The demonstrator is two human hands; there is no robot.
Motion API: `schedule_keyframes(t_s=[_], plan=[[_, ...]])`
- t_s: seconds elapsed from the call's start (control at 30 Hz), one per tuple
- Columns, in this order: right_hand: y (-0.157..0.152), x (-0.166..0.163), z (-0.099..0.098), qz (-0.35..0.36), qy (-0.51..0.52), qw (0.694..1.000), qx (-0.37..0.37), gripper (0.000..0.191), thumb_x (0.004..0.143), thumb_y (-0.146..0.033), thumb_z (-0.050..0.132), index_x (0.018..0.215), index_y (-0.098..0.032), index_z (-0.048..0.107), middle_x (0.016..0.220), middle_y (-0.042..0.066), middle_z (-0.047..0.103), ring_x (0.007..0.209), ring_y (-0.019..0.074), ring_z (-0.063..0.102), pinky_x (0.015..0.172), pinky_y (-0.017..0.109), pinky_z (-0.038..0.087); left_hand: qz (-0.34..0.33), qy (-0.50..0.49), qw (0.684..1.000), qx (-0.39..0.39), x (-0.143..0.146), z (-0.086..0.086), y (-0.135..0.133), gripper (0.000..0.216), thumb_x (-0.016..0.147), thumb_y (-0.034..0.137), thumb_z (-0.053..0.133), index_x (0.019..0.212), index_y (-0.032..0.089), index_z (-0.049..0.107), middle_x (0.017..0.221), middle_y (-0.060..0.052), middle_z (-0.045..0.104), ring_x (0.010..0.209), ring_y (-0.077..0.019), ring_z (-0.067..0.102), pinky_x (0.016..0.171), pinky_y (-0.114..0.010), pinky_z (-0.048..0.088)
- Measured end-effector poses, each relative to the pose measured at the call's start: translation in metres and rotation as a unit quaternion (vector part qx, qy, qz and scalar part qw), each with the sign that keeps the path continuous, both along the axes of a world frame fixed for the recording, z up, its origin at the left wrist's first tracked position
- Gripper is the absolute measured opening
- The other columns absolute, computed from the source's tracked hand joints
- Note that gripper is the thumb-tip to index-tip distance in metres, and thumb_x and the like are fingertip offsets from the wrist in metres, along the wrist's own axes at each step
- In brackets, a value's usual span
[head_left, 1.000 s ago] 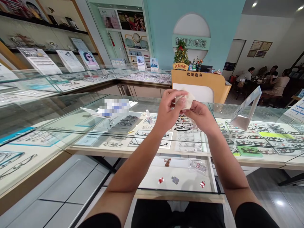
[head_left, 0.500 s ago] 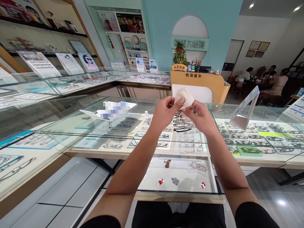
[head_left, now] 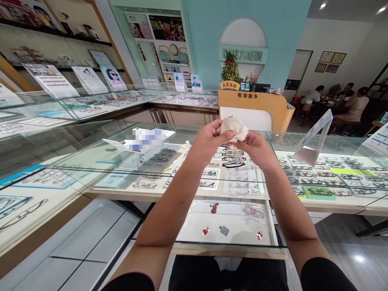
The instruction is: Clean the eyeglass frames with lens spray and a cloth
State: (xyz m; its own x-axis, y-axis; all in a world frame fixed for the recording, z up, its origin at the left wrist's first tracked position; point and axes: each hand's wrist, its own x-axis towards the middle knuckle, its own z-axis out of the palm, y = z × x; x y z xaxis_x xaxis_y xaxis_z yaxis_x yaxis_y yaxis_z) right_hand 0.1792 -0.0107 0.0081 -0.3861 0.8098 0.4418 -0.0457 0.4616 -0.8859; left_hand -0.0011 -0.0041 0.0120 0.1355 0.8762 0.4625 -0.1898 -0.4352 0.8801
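Observation:
My left hand is closed on a cream cleaning cloth, thumb pressed over its lower edge. My right hand pinches a pair of clear-framed glasses, most of which hangs below the cloth and is partly hidden by my fingers. Both hands are raised above the glass display counter, which holds rows of eyeglass frames. The cloth is wrapped round the upper part of the glasses.
A small spray bottle stands on the counter left of my hands. An angled sign stand sits at right. A lower glass shelf holds small tags. The orange cashier desk is behind; people sit at a table far right.
My hands have stayed together above the counter. The cloth bunched up and rose slightly half a second ago and now sits a little lower and flatter between my fingers.

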Motion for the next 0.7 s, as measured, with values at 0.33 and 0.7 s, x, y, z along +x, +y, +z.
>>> schedule_keyframes(t_s=[0.33, 0.7], plan=[[0.0, 0.001, 0.002, 0.0, 0.03, 0.999, -0.012, 0.045, 0.076, -0.063, 0.093, 0.09, -0.022, 0.078, 0.092, 0.004, 0.084, 0.094, 0.0222, 0.074, 0.098, 0.041, 0.057, 0.012, 0.042, 0.999, -0.006, -0.002, -0.003, 0.004, 0.054, 0.069, 0.067, 0.097, 0.092, 0.019, 0.083, 0.082, -0.004, 0.078, 0.081, -0.0198, 0.071, 0.08, -0.036, 0.058], [0.002, 0.007, 0.002, -0.066, 0.054, 0.996, -0.023, 0.048, 0.077, -0.068, 0.09, 0.079, -0.024, 0.07, 0.087, 0.003, 0.08, 0.082, 0.0171, 0.065, 0.081, 0.035, 0.053, 0.042, 0.005, 0.999, -0.026, -0.015, 0.0, 0.011, 0.061, 0.065, 0.074, 0.096, 0.089, 0.02, 0.082, 0.087, -0.006, 0.079, 0.079, -0.019, 0.072, 0.074, -0.034, 0.063]])
